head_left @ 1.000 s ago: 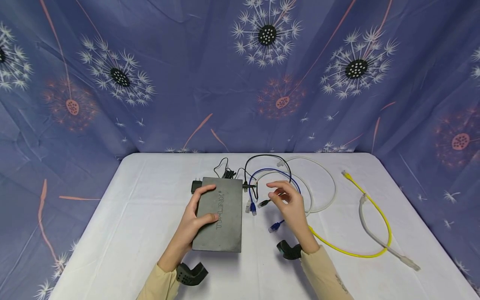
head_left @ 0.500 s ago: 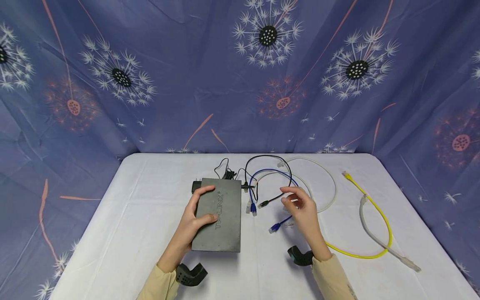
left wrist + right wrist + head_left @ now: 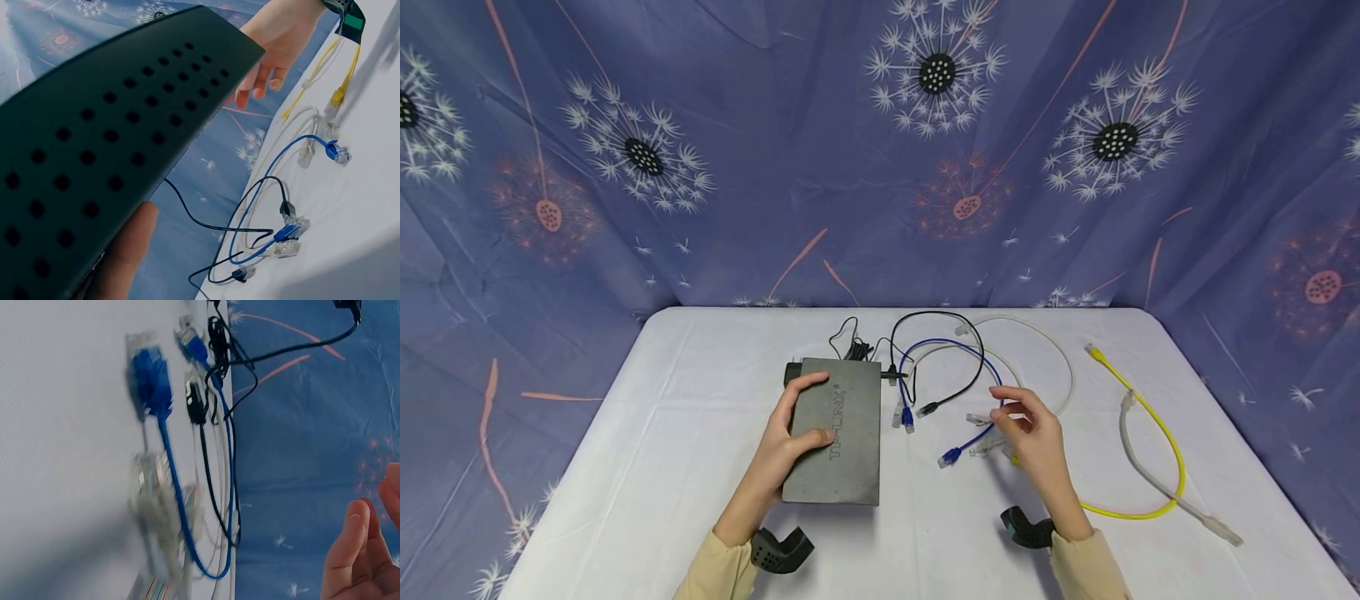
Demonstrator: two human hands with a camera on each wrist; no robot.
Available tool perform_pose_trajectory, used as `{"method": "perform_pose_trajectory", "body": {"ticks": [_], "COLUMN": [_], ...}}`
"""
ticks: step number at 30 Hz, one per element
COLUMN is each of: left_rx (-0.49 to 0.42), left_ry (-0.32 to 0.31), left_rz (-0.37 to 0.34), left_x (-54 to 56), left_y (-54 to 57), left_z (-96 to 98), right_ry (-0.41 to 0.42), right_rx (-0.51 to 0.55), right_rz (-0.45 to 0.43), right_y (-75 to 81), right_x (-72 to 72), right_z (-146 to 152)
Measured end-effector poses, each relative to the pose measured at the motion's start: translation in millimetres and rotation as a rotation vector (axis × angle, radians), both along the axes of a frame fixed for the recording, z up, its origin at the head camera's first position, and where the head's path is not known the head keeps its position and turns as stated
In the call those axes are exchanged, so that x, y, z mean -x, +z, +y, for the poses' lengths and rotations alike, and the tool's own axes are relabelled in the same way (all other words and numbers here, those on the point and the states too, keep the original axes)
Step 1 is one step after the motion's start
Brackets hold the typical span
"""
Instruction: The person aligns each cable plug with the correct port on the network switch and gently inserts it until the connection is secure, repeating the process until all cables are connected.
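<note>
Two bare hands, the left hand point(image 3: 786, 446) and the right hand point(image 3: 1033, 429), extend from a long-sleeved beige top. The left sleeve point(image 3: 717, 573) and right sleeve point(image 3: 1086, 567) end behind the fingers, past the wrist. Between the left fingers and cuff, on the thumb side, sits a black, bent, hard-looking wrist mount point(image 3: 782, 550) dotted with small round holes. A matching black angular mount point(image 3: 1027, 528) sits behind the right fingers, also thumb side; the left wrist view shows its green rectangular patch point(image 3: 354, 22).
</note>
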State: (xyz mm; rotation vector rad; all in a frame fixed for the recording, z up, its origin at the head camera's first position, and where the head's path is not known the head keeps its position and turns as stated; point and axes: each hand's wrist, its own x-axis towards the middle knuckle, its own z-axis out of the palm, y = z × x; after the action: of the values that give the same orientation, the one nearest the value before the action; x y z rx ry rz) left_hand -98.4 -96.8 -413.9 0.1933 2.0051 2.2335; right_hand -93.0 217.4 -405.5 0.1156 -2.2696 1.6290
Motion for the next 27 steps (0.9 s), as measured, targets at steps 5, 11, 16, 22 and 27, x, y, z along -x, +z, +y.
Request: {"method": "perform_pose_trajectory", "body": {"ticks": [5, 11, 16, 22, 27], "left_rx": [-0.002, -0.003, -0.008, -0.014, -0.009], "left_ry": [0.003, 0.000, -0.002, 0.000, 0.004], "left_rz": [-0.011, -0.017, -0.013, -0.002, -0.003], "left_x": [-0.4, 0.4, 0.2, -0.1, -0.3], "left_y": [0.1, -0.9, -0.6, -0.7, -1.5], "left_z": [-0.6, -1.1, -1.1, -1.4, -1.8], "right_ry": [-0.029, -0.061, -0.075, -0.103, -0.105], "right_rx": [-0.033, -0.071, -0.084, -0.138, -0.181], "right_rz": [-0.008, -0.034, -0.057, -0.138, -0.204], "right_y": [-16.5, -3.3, -9.9, -39.6, -51.9], "right_x": [-0.3, -11.7, -14.0, -11.4, -15.8], "right_z": [17, 17, 25, 45, 52]}}
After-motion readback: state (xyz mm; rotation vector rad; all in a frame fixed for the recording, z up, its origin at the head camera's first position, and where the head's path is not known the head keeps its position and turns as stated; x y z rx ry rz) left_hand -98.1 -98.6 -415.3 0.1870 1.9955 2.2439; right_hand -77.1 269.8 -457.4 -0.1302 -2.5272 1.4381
